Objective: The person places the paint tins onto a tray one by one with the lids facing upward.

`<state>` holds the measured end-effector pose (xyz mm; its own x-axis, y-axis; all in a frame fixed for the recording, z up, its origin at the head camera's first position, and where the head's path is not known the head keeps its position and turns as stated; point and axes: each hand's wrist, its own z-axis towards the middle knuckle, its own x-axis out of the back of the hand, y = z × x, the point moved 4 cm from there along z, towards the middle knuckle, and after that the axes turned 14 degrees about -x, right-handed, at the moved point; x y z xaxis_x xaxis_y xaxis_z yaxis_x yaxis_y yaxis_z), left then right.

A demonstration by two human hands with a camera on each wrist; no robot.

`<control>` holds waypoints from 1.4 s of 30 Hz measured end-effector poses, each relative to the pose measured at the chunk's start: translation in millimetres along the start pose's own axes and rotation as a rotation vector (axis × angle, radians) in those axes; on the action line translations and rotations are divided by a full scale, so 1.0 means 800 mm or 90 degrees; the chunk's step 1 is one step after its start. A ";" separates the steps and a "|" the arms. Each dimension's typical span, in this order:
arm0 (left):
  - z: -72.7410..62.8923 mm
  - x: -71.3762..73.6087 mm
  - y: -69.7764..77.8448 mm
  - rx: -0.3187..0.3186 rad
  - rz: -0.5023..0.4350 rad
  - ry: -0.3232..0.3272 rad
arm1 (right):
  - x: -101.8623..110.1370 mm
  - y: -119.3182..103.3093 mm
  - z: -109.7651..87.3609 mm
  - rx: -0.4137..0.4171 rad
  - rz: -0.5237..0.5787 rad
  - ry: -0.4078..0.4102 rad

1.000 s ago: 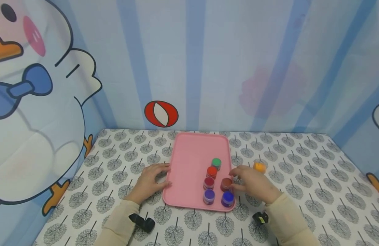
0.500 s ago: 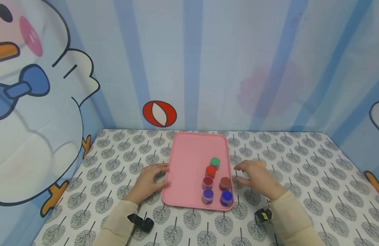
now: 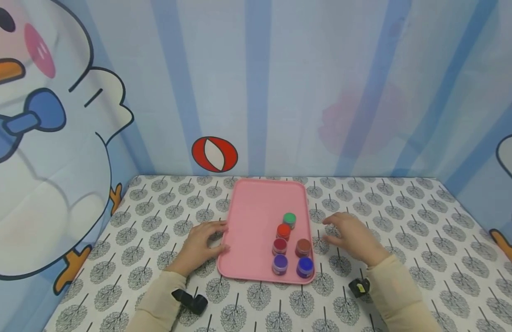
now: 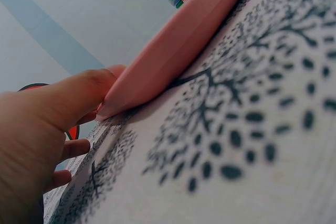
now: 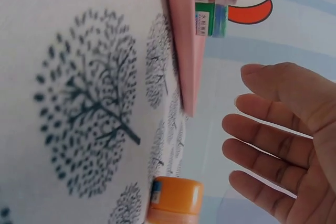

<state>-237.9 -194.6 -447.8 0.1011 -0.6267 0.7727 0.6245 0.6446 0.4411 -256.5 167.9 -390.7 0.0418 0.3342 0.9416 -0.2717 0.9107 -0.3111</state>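
My left hand (image 3: 199, 246) touches the left rim of a pink tray (image 3: 256, 207), thumb and a finger at its edge. In the left wrist view, the other fingers spread loosely beside the tray's corner. Several small paint jars stand upright on the tray's right part: green (image 3: 289, 219), red (image 3: 283, 231), dark red (image 3: 279, 246), purple (image 3: 280, 264), brown (image 3: 303, 247) and blue (image 3: 305, 267). My right hand (image 3: 353, 237) hovers to the right of the tray, relaxed and holding nothing. Near its fingers, an orange paint jar (image 5: 176, 195) lies on its side; the hand hides it in the head view.
A white cloth with grey tree prints (image 3: 405, 258) covers the table. Behind it hangs a blue striped curtain (image 3: 297, 92) with a cartoon duck at the left. A small black camera (image 3: 190, 301) sits on the left wrist, another (image 3: 359, 287) on the right.
My right hand has drawn away from the brown jar and off the tray's right edge, moving right over the orange jar. The left hand stays at the rim.
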 end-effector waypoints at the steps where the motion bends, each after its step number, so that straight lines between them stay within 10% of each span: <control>1: 0.000 0.000 0.000 0.001 -0.001 -0.001 | -0.001 0.002 0.001 -0.002 -0.001 0.002; 42: -0.001 -0.001 -0.002 -0.002 0.004 0.005 | -0.006 0.071 0.013 -0.078 -0.008 0.060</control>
<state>-238.4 -195.5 -449.4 0.1111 -0.6264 0.7716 0.6267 0.6467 0.4348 -281.8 215.6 -411.9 0.1362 0.3391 0.9308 -0.1512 0.9357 -0.3188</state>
